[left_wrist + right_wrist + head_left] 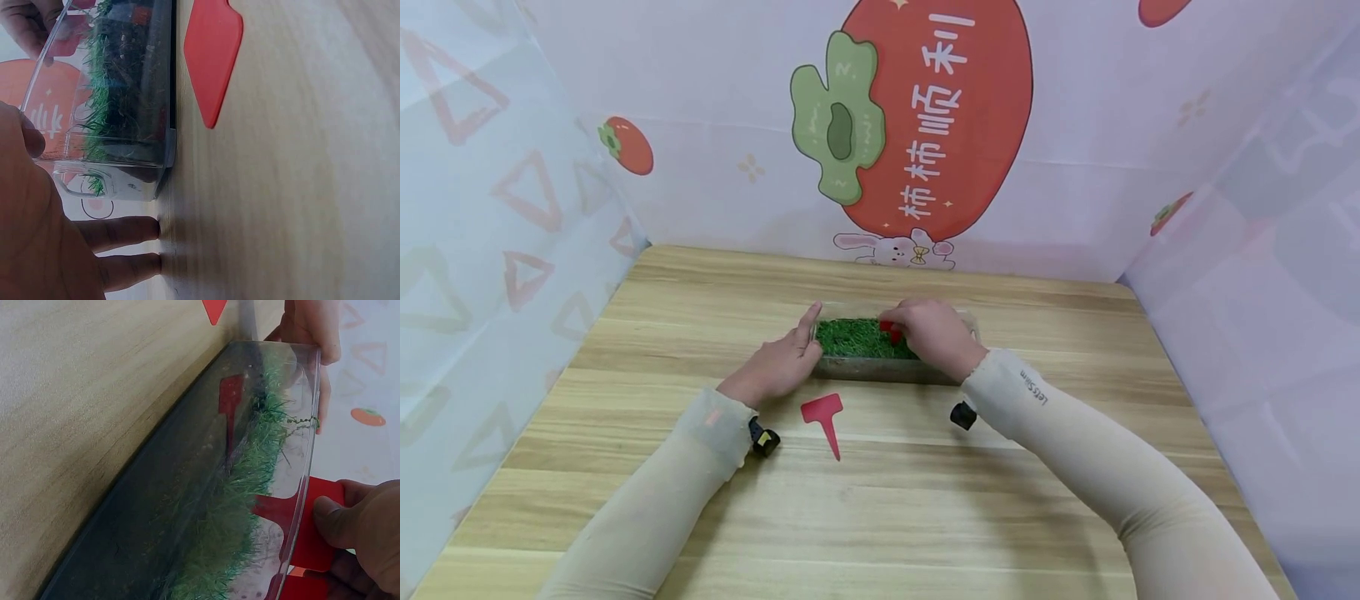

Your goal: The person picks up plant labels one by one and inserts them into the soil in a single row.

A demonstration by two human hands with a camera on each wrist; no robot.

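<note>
A clear plastic planter box [865,368] holds dark soil and green grass [857,337]. My right hand [936,329] pinches the wide head of a red T-shaped plant label [312,540] between thumb and fingers. Its narrower stem points down into the grass. Right beside it, partly hidden under the hand, is the head of another red label [303,587]. At the box's left end my left hand [782,358] touches the rim, its index finger stretched along the end wall. Two of its fingers [122,232] reach straight to the tabletop.
Another red plant label [824,417] lies flat on the wooden table [887,517], in front of the box; the box's front wall shows its reflection. A printed cloth wall [722,200] stands behind, with further cloth walls at both sides.
</note>
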